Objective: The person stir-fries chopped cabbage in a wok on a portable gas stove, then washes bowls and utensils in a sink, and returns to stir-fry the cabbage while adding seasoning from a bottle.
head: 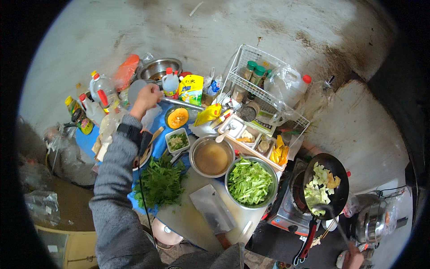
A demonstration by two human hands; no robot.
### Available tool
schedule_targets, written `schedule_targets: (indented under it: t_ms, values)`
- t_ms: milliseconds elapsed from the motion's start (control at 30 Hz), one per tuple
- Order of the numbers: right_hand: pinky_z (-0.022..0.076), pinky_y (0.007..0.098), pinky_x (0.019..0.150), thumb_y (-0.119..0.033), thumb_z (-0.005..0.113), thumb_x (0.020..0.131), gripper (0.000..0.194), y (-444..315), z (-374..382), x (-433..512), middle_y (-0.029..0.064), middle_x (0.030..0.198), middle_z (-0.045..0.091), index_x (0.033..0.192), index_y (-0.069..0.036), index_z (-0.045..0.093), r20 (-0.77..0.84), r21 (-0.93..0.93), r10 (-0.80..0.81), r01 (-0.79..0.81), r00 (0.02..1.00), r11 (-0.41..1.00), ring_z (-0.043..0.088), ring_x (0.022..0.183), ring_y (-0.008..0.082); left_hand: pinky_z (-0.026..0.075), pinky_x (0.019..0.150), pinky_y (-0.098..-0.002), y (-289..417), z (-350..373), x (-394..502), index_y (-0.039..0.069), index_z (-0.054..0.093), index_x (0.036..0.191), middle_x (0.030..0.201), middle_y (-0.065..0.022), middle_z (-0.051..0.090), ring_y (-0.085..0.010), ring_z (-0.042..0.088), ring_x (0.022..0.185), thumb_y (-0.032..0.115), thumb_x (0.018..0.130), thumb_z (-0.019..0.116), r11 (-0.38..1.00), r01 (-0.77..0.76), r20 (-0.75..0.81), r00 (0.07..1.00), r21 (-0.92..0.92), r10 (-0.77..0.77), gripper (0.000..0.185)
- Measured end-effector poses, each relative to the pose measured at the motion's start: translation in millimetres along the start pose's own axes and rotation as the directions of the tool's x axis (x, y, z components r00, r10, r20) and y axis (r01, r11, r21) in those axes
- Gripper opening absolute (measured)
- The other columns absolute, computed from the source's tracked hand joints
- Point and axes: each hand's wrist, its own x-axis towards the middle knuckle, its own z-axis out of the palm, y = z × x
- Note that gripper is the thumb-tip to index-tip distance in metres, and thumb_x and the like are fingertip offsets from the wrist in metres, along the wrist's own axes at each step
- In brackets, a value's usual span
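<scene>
My left hand (146,98) reaches over the back left of the table, fingers bent, beside a red-capped plastic bottle (170,84) and a stainless steel basin (160,67). A grey translucent disc (134,91) shows next to this hand; whether the fingers grip it is unclear. At the lower right, my right hand (354,259) is closed around the handle of a metal ladle (339,225). The ladle's head lies in a black frying pan (341,191) among pale green vegetable pieces (320,181) and a browned piece, probably egg (333,181). The pan sits over a gas stove (289,213), tilted.
A cleaver (213,208) rests on the cutting board (181,222). Around it are chopped greens in a metal bowl (250,181), a bowl of cloudy liquid (211,157), leafy herbs (160,183) and a cut pumpkin (177,117). A wire rack (258,80) and seasoning box (250,143) stand behind.
</scene>
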Motion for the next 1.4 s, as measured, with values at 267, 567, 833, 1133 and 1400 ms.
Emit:
schedule_targets:
  t_ms: [267, 567, 833, 1133, 1400]
  values:
    - [0.0462, 0.0466, 0.065, -0.003, 0.049, 0.083, 0.034, -37.4, 43.5, 73.3, 0.026, 0.089, 0.061, 0.116, 0.002, 0.057, -0.229, 0.274, 0.11, -0.045, 0.967, 0.961, 0.058, 0.074, 0.0421, 0.055, 0.07, -0.0438, -62.7, 53.7, 167.2, -0.002, 0.048, 0.118, 0.107, -0.0244, 0.06, -0.0359, 0.062, 0.098, 0.017, 0.074, 0.064, 0.99, 0.074, -0.249, 0.968, 0.119, -0.042, 0.051]
    - [0.0463, 0.0447, 0.06, 0.001, 0.053, 0.076, 0.047, -88.1, 76.1, 110.1, 0.0189, 0.085, 0.059, 0.121, -0.012, 0.057, -0.039, 0.145, 0.289, -0.281, 0.956, 0.949, 0.059, 0.069, 0.0379, 0.046, 0.088, -0.0405, -143.1, 72.3, 241.2, -0.001, 0.059, 0.107, 0.1, -0.0243, 0.063, -0.0371, 0.06, 0.1, 0.015, 0.077, 0.058, 0.934, -0.198, -0.107, 0.965, 0.299, 0.239, 0.034]
    - [0.043, 0.0431, 0.054, 0.005, 0.053, 0.074, 0.045, -72.4, -23.2, 25.2, 0.0188, 0.074, 0.052, 0.115, -0.01, 0.063, -0.109, 0.115, 0.258, -0.246, 0.96, 0.962, 0.056, 0.062, 0.0373, 0.049, 0.075, -0.045, -184.5, 65.2, 250.3, 0.002, 0.063, 0.087, 0.085, -0.0212, 0.064, -0.0394, 0.062, 0.085, 0.033, 0.086, 0.055, 0.753, -0.205, -0.248, 0.863, 0.625, 0.44, 0.032]
    - [0.0474, 0.043, 0.056, -0.007, 0.055, 0.078, 0.037, -57.7, 39.9, 33.1, 0.0138, 0.076, 0.061, 0.114, -0.016, 0.062, -0.089, 0.095, 0.308, -0.3, 0.947, 0.949, 0.061, 0.066, 0.0341, 0.047, 0.061, -0.0318, -170.4, 9.9, 321.5, 0.001, 0.062, 0.1, 0.082, -0.0101, 0.064, -0.0168, 0.059, 0.073, 0.039, 0.094, 0.049, 0.861, -0.353, -0.184, 0.879, 0.366, 0.439, 0.041]
    - [0.0469, 0.0432, 0.052, -0.008, 0.054, 0.08, 0.035, -34.2, 92.7, 109.9, 0.0144, 0.071, 0.06, 0.114, -0.015, 0.059, -0.285, 0.262, 0.332, -0.26, 0.899, 0.929, 0.061, 0.062, 0.033, 0.038, 0.053, -0.0249, -9.7, -44.4, 201.9, 0.004, 0.061, 0.096, 0.073, 0.0014, 0.055, -0.0074, 0.046, 0.06, 0.041, 0.095, 0.049, 0.78, -0.514, -0.204, 0.772, 0.357, 0.602, 0.039]
